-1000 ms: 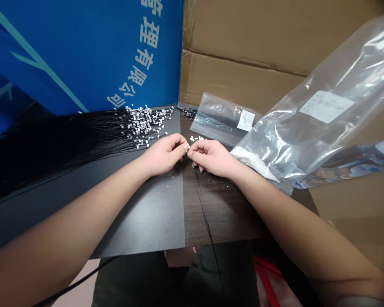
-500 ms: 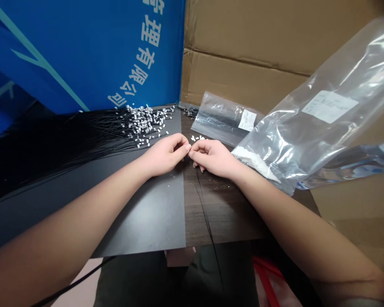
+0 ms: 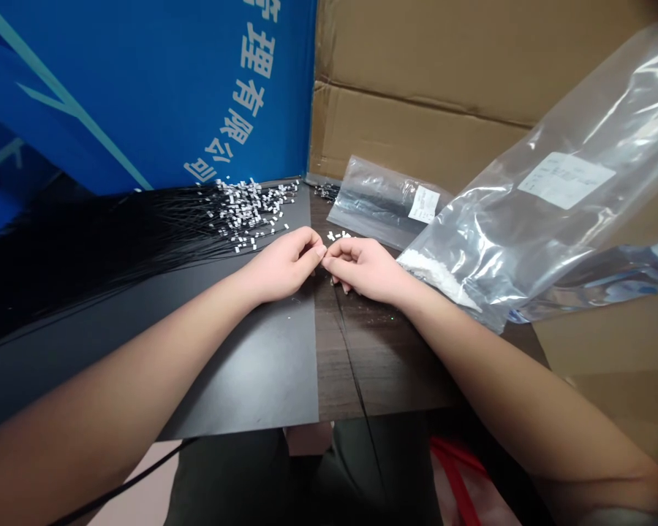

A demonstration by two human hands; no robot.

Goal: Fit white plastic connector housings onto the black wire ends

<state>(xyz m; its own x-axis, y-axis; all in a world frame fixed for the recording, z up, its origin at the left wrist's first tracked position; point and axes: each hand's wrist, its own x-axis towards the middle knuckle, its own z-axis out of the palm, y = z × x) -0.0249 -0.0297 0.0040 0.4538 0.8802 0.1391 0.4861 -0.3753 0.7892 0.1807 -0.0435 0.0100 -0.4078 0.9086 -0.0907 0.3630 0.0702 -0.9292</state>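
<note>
My left hand (image 3: 288,264) and my right hand (image 3: 365,269) meet fingertip to fingertip above the table, both closed in a pinch. Thin black wires (image 3: 354,369) run up from the table's front edge to beneath my right hand, which grips them. Whatever lies between my left thumb and finger is too small and covered to make out. Just behind the fingertips are several small white connectors (image 3: 340,235). Left of my left hand lies a large bundle of black wires (image 3: 115,241), with white connectors (image 3: 246,208) on its ends.
A large clear plastic bag (image 3: 526,226) holding white pieces (image 3: 439,277) leans at the right. Behind my right hand is a smaller labelled bag (image 3: 381,201). A blue printed panel (image 3: 159,88) and a cardboard wall (image 3: 428,66) stand behind the dark table (image 3: 406,365).
Almost nothing differs. Both hands keep their pinch, fingertips together, and the camera view has shifted very slightly.
</note>
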